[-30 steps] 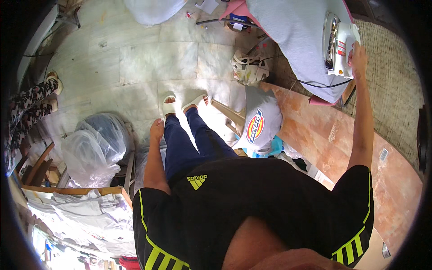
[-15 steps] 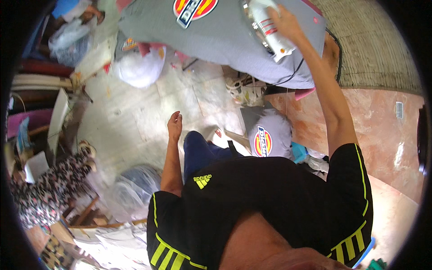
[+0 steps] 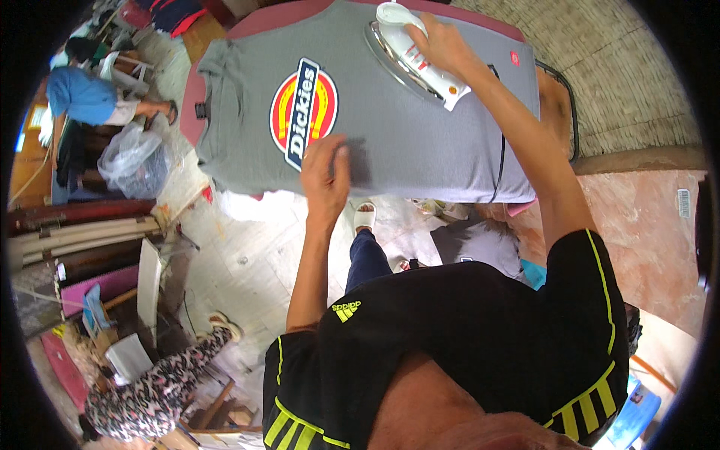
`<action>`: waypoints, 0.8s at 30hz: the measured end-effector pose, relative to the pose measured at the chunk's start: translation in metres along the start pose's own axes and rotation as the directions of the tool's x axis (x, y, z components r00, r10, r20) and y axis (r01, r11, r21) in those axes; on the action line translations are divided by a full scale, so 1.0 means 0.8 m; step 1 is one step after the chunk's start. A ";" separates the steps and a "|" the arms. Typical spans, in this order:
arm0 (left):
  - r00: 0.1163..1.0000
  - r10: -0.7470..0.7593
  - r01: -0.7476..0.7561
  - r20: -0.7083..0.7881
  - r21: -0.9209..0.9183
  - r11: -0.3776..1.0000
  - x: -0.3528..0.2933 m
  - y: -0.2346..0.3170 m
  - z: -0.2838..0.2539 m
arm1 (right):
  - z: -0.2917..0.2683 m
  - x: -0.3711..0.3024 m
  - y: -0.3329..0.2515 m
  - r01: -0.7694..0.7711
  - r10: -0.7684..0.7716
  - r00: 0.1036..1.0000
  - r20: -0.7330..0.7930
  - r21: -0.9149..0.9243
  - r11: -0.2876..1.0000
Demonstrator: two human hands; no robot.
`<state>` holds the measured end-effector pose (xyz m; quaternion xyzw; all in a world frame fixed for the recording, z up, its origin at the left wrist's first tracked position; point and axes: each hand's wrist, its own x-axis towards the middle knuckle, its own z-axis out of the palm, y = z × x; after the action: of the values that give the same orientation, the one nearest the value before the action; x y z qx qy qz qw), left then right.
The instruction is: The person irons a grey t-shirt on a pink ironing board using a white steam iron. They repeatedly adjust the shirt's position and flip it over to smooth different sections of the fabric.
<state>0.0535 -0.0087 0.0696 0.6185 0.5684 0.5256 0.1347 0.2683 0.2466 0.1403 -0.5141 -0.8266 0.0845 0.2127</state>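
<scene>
A grey T-shirt (image 3: 390, 139) lies spread over an ironing board with maroon padding (image 3: 277, 20). On its front is a round red and yellow printed patch (image 3: 304, 112) with a dark lettered band. My right hand (image 3: 444, 49) is closed round the handle of a white and silver clothes iron (image 3: 420, 66), which is on or just over the shirt, right of the patch. Holding nothing, my left hand (image 3: 326, 169) hovers at the patch's lower right edge, its fingers loosely bent and apart. A dark cord (image 3: 501, 161) runs down the shirt's right part.
Grey printed cloth (image 3: 480, 244) lies low beside the pink stone wall (image 3: 630, 232). At the left are a clear plastic bag (image 3: 135, 161), stacked boards (image 3: 90, 236) and a person in a blue top (image 3: 82, 94). Another person in patterned clothing (image 3: 157, 394) is at the lower left.
The board and shirt now sit lower and fuller in view. My left hand has come up from beside my leg to the shirt's patch. My right hand still grips the iron.
</scene>
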 end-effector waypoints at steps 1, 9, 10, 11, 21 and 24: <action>0.995 0.037 -0.039 0.087 0.018 0.999 0.029 -0.004 0.015 | 0.002 0.028 0.017 -0.025 0.024 1.000 -0.019 -0.034 0.999; 0.887 0.147 -0.382 0.439 0.515 0.767 0.163 -0.072 0.127 | -0.005 0.065 0.068 0.083 -0.079 0.993 -0.085 0.043 0.996; 0.888 0.124 -0.372 0.442 0.535 0.758 0.165 -0.078 0.129 | -0.010 0.040 0.062 0.090 -0.087 0.993 -0.082 0.031 0.995; 0.891 0.103 -0.362 0.443 0.554 0.750 0.166 -0.079 0.129 | -0.020 0.009 0.057 0.097 -0.096 0.992 -0.078 0.016 0.995; 0.855 0.064 -0.385 0.515 0.548 0.743 0.178 -0.062 0.131 | -0.112 -0.158 0.140 -0.261 0.234 0.939 -0.253 -0.081 0.962; 0.870 0.072 -0.381 0.488 0.572 0.726 0.177 -0.062 0.129 | -0.128 -0.123 0.203 -0.373 0.312 0.906 -0.287 -0.188 0.909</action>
<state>0.0805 0.1712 0.0597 0.7929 0.5881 0.1560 -0.0337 0.4828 0.2258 0.1478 -0.6803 -0.6932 -0.0447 0.2339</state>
